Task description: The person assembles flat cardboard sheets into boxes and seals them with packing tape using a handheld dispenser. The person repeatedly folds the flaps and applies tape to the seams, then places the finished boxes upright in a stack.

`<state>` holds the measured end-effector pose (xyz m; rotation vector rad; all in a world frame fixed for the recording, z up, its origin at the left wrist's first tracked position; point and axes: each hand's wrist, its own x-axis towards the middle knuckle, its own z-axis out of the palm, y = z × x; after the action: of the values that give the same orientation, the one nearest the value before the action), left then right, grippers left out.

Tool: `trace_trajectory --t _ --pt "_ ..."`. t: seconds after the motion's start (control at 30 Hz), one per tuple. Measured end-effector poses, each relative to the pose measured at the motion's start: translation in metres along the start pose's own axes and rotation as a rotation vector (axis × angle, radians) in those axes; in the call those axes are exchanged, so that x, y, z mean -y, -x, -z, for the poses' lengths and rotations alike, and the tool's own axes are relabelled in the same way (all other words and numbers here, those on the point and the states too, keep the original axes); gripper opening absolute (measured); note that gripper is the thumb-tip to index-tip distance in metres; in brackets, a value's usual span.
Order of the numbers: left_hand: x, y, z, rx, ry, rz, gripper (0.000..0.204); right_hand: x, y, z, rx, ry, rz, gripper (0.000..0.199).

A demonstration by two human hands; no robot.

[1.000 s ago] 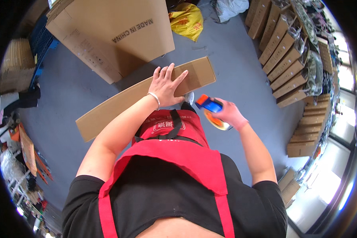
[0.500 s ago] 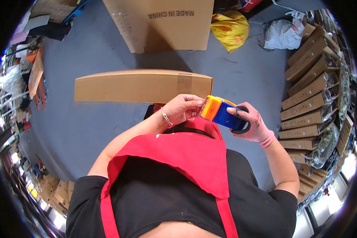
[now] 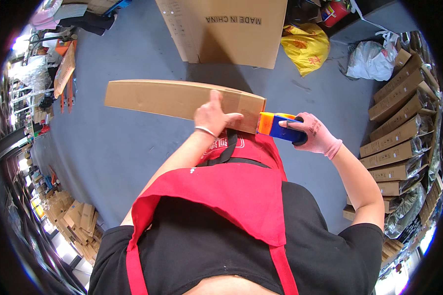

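Cardboard: long flat box (image 3: 182, 100) held level at chest height, above grey floor (image 3: 128, 142). Left hand (image 3: 214, 116) flat on top, fingers spread, steadying, gripping nothing. Right hand (image 3: 316, 133), pink glove, fingers wrapped shut round tape dispenser (image 3: 279, 127), its orange end against box's right end. No tape strip visible on top face; sealing judged just starting.

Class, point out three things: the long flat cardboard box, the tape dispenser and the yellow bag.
long flat cardboard box (image 3: 157, 98), head view, bare face.
tape dispenser (image 3: 276, 127), head view, blue body.
yellow bag (image 3: 305, 46), head view, middle.
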<state>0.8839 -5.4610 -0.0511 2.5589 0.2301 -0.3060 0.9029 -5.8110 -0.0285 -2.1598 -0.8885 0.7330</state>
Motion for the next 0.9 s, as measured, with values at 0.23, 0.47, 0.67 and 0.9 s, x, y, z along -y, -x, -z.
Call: trace_trajectory --t 0.23,0.47,0.67,0.9 --pt "-0.001 -0.007 -0.033 0.02 -0.4 -0.595 0.068 -0.01 0.01 -0.009 -0.03 0.002 0.045 0.082" --pt "0.009 -0.019 -0.046 0.023 -0.392 -1.159 0.056 0.008 0.042 -0.017 0.007 0.351 -0.215 0.067" --pt "-0.042 -0.055 -0.043 0.715 -0.418 -1.532 0.04 0.021 -0.067 -0.075 0.727 0.734 -0.54 0.032" --pt "-0.103 -0.038 -0.058 1.077 -1.227 -1.371 0.082 0.029 0.062 -0.127 -0.25 0.013 -1.03 0.07"
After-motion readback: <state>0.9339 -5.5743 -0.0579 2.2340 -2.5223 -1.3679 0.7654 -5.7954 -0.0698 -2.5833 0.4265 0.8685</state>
